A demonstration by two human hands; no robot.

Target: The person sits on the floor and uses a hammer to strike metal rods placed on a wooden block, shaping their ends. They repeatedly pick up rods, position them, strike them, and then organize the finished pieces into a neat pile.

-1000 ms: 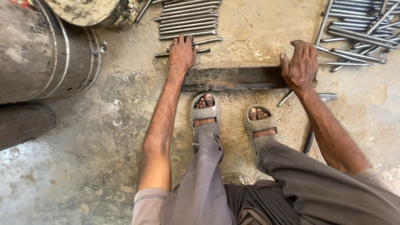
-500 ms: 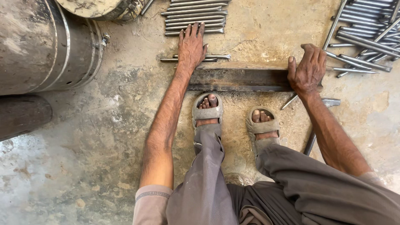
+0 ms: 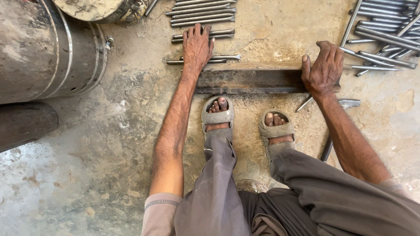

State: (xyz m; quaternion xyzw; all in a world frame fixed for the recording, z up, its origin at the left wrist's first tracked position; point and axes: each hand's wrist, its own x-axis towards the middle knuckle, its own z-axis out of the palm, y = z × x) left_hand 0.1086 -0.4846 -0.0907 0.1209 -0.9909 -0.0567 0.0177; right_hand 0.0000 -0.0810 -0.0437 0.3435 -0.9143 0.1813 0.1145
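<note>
Now the left hand lies flat, fingers spread, over two rods on the floor. The right hand grips the steel bar; best pinch one rod only.

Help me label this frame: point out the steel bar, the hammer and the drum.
steel bar (image 3: pixel 251 78), head view, middle of its dark side face.
hammer (image 3: pixel 348 104), head view, its metal head.
drum (image 3: pixel 48 57), head view, its ribbed side wall.

Light: soft, even daylight, moderately bright.
Shadows: faint, short, under the steel bar and the feet just below it.
Glare: mild sheen on the rods above the bar.
Focus: sharp throughout; slight wide-angle stretch at edges.
</note>
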